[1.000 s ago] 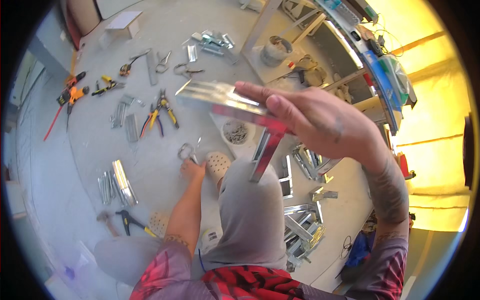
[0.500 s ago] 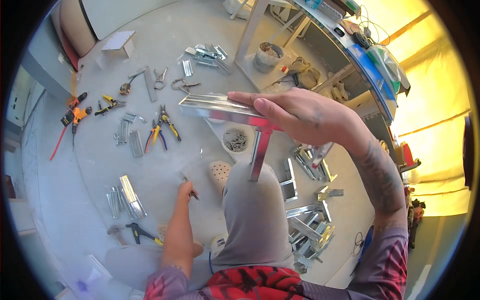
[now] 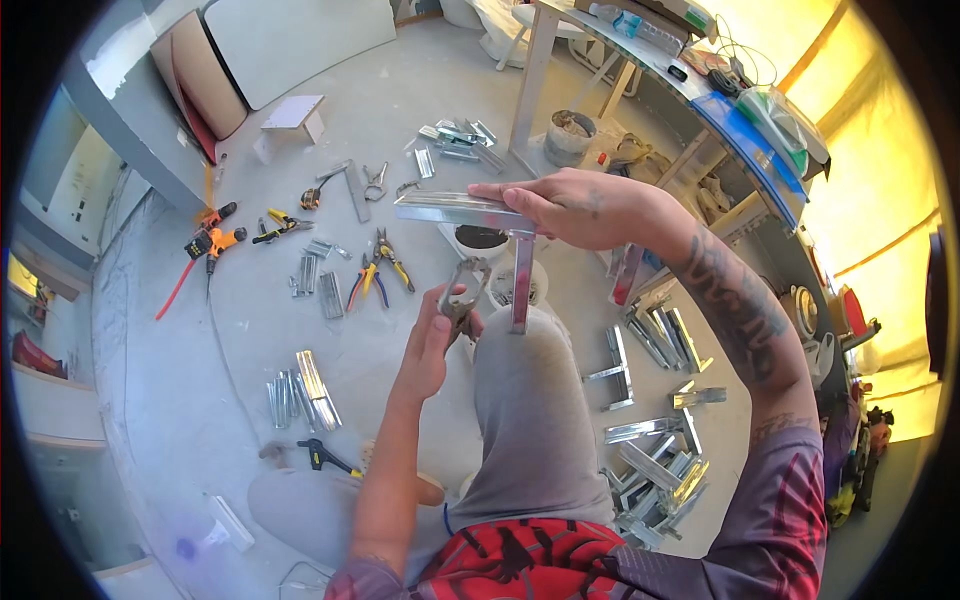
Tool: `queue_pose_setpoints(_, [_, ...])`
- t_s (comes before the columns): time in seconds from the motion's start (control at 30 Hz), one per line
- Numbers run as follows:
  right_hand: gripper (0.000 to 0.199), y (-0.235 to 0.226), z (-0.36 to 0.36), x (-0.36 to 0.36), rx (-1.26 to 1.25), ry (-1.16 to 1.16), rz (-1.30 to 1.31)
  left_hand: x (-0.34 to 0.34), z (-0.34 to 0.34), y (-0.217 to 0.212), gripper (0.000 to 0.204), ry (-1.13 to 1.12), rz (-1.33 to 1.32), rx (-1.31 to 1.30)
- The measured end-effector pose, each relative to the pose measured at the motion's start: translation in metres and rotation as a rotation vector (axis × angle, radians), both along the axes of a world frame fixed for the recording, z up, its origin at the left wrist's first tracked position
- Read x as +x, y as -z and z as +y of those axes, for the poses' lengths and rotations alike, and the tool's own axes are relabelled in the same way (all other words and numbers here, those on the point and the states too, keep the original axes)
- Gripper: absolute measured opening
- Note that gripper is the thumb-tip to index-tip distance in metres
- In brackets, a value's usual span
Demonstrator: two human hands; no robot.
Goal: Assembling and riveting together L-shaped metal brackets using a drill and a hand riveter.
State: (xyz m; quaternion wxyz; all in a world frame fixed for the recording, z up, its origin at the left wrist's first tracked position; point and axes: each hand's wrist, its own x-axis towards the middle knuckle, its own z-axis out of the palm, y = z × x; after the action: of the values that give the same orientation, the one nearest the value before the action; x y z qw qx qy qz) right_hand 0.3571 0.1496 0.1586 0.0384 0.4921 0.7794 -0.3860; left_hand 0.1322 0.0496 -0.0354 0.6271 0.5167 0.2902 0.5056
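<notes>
My right hand (image 3: 585,208) grips a T-shaped piece of shiny metal channel (image 3: 455,211) from above; its upright leg (image 3: 521,283) hangs down to my grey-trousered knee (image 3: 525,345). My left hand (image 3: 438,330) holds a metal locking clamp tool (image 3: 465,285) raised just left of that leg, its jaws near the joint but apart from it. I am sitting on the concrete floor.
On the floor lie yellow-handled snips (image 3: 382,268), pliers (image 3: 283,224), an orange drill (image 3: 208,240), a hammer (image 3: 320,457), short channel offcuts (image 3: 300,385) and a pile of joined channel pieces (image 3: 655,450). A small pot (image 3: 482,243) and a bucket (image 3: 571,136) stand by a workbench leg (image 3: 529,80).
My left hand rose from the floor, where it reached among the tools, and now holds the clamp tool up beside the channel. The right hand kept hold of the T-piece.
</notes>
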Motion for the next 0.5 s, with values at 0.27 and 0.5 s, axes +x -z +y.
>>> queue_pose_setpoints(0.27, [0.05,0.004,-0.001,0.004,0.057,-0.035,0.033,-0.002,0.011,-0.038,0.052,0.055,0.381,0.367])
queue_pose_setpoints(0.5, [0.049,-0.002,-0.007,0.004,0.033,-0.021,0.059,0.005,0.031,-0.046,0.053,0.034,0.444,0.482])
